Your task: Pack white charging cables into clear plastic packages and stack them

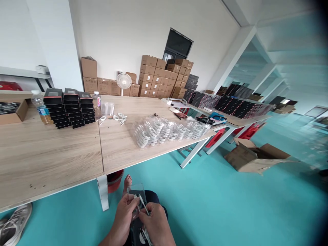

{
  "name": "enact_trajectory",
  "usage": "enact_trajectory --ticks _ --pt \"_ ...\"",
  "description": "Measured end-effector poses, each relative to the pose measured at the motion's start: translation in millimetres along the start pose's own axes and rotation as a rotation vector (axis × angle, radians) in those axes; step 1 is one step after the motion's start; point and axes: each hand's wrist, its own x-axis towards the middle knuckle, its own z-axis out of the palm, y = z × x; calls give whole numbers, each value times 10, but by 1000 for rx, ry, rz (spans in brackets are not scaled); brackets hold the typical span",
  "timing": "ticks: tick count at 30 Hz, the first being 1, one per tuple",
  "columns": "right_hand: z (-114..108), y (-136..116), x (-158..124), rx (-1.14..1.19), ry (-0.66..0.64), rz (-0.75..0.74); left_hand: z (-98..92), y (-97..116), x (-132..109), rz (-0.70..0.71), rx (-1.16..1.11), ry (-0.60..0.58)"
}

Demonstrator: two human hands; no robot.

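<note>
Your left hand (126, 208) and right hand (156, 218) both pinch a white cable (142, 201) against a clear plastic tray (137, 190) — low over your lap.

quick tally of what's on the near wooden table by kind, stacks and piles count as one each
Stacks of black boxes: 3
Drink bottles: 2
Clear plastic tub: 1
Pile of bagged white cables: 1
Loose white cable bundles: about 3
Open cardboard box: 1
Total: about 11
</note>
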Motion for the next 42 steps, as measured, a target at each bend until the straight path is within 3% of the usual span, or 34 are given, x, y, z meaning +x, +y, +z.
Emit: enact_trajectory --ticks 10,16,21,25,33,37,42 --pt "12 -5 0 113 -50 45 -13 -13 -13 16 -9 -5" --pt "140 -3 -21 -241 89 -54 -37 -38 25 27 -49 4" --pt "331 123 -78 -604 238 -263 -42 -48 81 -11 -114 34" --pt "447 216 -74 -727 324 -365 -41 -70 129 -60 -165 38" --pt "288 214 27 -528 271 -252 -4 21 94 -30 -167 -147" --pt "217 283 -31 -318 263 -306 -53 97 101 -12 -197 -131" --pt "128 338 -57 -273 368 -365 -77 177 86 -9 -204 -111"
